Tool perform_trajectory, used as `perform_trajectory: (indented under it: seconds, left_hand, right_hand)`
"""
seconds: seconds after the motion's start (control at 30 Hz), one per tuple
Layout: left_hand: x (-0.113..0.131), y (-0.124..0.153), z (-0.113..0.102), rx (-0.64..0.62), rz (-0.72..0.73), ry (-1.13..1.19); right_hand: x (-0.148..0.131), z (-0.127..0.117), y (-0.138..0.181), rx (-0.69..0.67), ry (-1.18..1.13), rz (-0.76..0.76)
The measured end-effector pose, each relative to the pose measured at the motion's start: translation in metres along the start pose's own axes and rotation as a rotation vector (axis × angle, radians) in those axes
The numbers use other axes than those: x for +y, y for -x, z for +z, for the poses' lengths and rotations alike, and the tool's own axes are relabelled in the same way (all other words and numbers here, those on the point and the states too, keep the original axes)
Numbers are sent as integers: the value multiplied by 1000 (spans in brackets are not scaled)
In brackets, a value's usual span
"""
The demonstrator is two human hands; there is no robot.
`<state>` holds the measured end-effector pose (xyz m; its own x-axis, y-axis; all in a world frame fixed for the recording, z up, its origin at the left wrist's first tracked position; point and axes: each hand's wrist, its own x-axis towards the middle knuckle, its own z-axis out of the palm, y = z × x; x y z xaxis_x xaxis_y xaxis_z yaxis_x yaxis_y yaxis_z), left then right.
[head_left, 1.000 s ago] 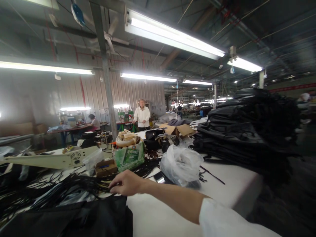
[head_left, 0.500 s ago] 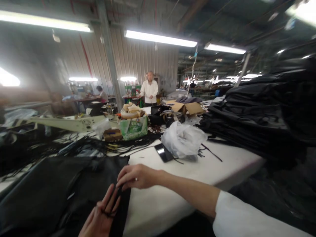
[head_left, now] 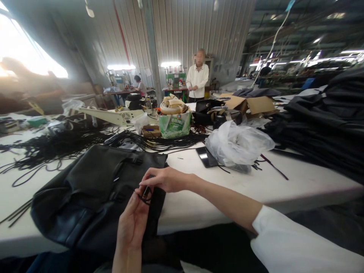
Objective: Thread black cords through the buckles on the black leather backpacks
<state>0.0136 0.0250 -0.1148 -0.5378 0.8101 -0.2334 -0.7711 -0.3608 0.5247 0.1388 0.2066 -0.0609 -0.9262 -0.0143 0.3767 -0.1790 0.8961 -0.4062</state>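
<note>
A black bag [head_left: 85, 193] with buckled straps lies flat on the white table at the left. Over its right edge, my left hand [head_left: 135, 216] is palm up, its fingers closed on a thin black cord [head_left: 145, 197] that curls in a small loop. My right hand [head_left: 162, 179] comes in from the right, fingertips pinched at the same cord, close to the left fingertips. A small dark piece shows between the fingers; its kind is too small to tell. The cord's far end is hidden by the hands.
Many black cords [head_left: 59, 142] spread across the table behind the bag. Right of my hands are a dark phone-like slab [head_left: 206, 157] and a white plastic bag [head_left: 237, 144]. A green container [head_left: 174, 125] and an open carton [head_left: 260, 106] stand farther back. Black material [head_left: 318, 113] is heaped at right. A person [head_left: 197, 77] stands beyond.
My view has tilted down and turned left, so more of the bag shows. Both hands have come closer together at the cord, and its loop shows more plainly.
</note>
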Motion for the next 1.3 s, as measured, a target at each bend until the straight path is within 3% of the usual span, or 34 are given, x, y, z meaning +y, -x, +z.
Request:
perform_trajectory:
  seconds: [0.13, 0.23, 0.37, 0.5, 0.57, 0.73, 0.87, 0.97, 1.07, 1.23, 1.3]
  left_hand:
    - [-4, -2, 3, 40, 30, 21]
    - [-5, -3, 5, 84, 28, 23]
    - [-4, -1, 9, 89, -7, 45]
    - [-4, 2, 11, 84, 2, 47]
    - [-4, 3, 11, 54, 21, 34]
    - [-4, 2, 3, -43, 123, 36]
    - [-6, -3, -2, -23, 146, -66]
    - [-4, -1, 5, 31, 112, -74]
    - [5, 8, 16, 81, 141, -83]
    - [22, 29, 32, 133, 163, -155]
    - [25, 35, 34, 152, 181, -211]
  right_hand:
    - [-20, 3, -4, 193, -109, 43]
    - [-36, 12, -11, 146, -70, 56]
    - [-47, 27, -20, 111, -10, 207]
    - [-46, 38, -22, 154, -214, 301]
    - [-41, 39, -21, 213, -429, 335]
    - [-23, 14, -16, 462, -1051, 400]
    - [-13, -19, -6, 559, -1073, 398]
    - [-11, -33, 8, 476, -1087, 346]
    - [-11, -41, 26, 301, -1121, 267]
    - [-12, -51, 47, -313, -1002, 174]
    - [-10, -49, 48, -424, -932, 219]
